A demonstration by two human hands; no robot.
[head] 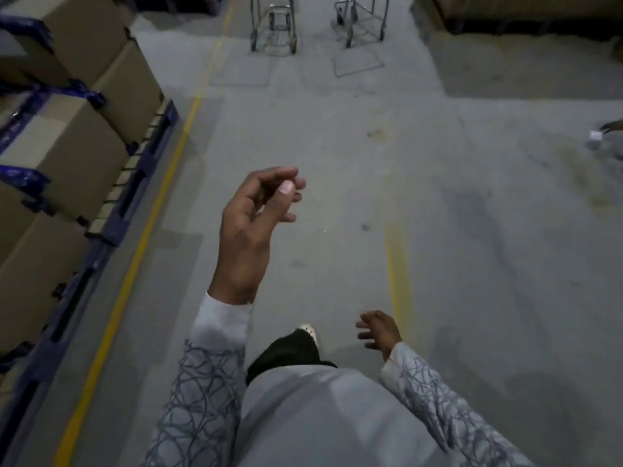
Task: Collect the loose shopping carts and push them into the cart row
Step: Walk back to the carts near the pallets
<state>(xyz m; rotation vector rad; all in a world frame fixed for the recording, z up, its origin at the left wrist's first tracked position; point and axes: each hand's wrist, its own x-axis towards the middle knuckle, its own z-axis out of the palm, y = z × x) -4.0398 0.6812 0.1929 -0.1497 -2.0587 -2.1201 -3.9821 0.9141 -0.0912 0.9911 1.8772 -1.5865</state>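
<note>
Two carts point(273, 26) ahead, stiff wire, probably free-rolling: take the handlebar, unseen here. Empty left hand point(251, 227) loosely curled, right hand point(379, 330) fingers apart.

left hand point(251, 227): raised ahead, fingers loosely curled, holding nothing | right hand point(379, 330): low by the hip, fingers relaxed, holding nothing

Far ahead of you stood a grey wire-metal shopping cart point(274, 20), upright on its wheels. A second matching cart point(360, 20) stood to its right, apart, both tops out of view.
</note>
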